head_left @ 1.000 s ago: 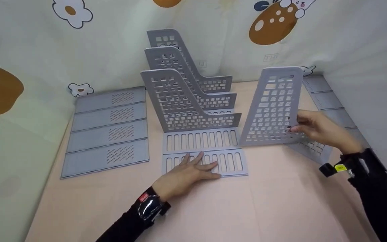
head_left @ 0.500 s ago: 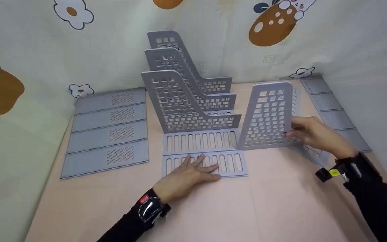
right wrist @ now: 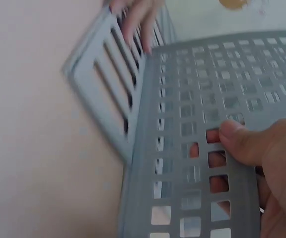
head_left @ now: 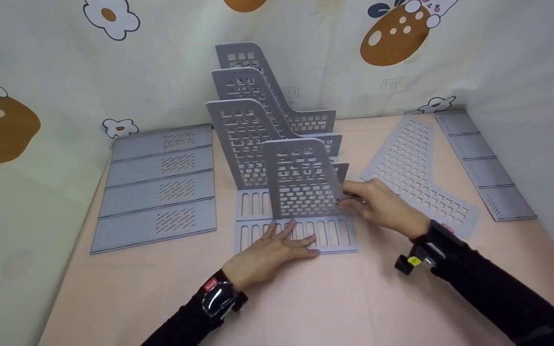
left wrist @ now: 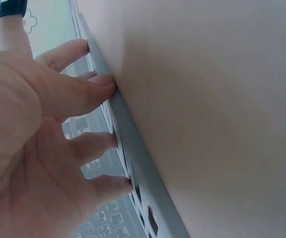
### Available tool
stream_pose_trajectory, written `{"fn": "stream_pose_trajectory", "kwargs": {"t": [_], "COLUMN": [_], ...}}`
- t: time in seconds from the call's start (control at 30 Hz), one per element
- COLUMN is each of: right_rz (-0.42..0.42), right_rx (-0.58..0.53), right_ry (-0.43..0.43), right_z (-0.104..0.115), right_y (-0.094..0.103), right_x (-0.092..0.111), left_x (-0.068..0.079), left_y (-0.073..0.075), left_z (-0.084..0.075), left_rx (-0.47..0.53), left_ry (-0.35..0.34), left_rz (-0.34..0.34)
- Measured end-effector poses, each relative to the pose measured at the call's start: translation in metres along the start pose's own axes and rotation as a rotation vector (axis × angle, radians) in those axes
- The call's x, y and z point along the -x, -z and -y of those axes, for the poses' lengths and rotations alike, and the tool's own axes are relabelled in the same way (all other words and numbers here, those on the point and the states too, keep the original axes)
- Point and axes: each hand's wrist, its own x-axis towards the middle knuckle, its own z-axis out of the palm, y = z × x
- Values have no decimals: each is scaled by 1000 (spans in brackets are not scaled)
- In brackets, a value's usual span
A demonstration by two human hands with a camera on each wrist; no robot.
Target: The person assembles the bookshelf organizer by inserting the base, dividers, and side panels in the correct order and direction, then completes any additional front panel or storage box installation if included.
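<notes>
My left hand (head_left: 270, 252) lies with spread fingers on the near end of a flat grey slotted base (head_left: 352, 235); in the left wrist view its fingertips (left wrist: 106, 87) rest along the base's edge. My right hand (head_left: 383, 204) pinches the lower right edge of a grey perforated file-rack divider (head_left: 303, 182), thumb on the near face. That divider stands upright over the base, its lower edge by the seam just beyond my left fingertips. Behind it, several matching dividers (head_left: 219, 127) stand upright in a row on the base. The right wrist view shows the held divider (right wrist: 242, 163) close beside the slots.
A flat grey ribbed panel (head_left: 152, 190) with slanted slits lies on the left. Another perforated divider (head_left: 419, 175) lies flat on the right, with a second ribbed panel (head_left: 486, 166) beyond it. A patterned cloth (head_left: 171, 62) hangs behind the table.
My right hand has carried the divider leftward from the right side to over the base, in front of the standing row. The flat divider on the right is now uncovered. My left hand stays put.
</notes>
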Motion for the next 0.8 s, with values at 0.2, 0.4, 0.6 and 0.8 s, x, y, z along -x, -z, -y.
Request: {"fn": "stream_pose_trajectory", "kwargs": {"t": [0.2, 0.4, 0.6, 0.8], "right_rz": [-27, -14, -18, -84], "right_rx": [10, 22, -41, 38], "right_ry": [47, 62, 19, -423], "right_z": [30, 36, 17, -44], "right_y": [-44, -51, -19, 51], "right_x": [-43, -53, -37, 11], "left_x": [2, 2, 6, 9], "left_y": [0, 2, 2, 1], "left_z": [-1, -1, 0, -1], "left_rx": [36, 28, 19, 6], "left_ry": [0, -6, -1, 55], "left_rz": [-12, -4, -32, -56]}}
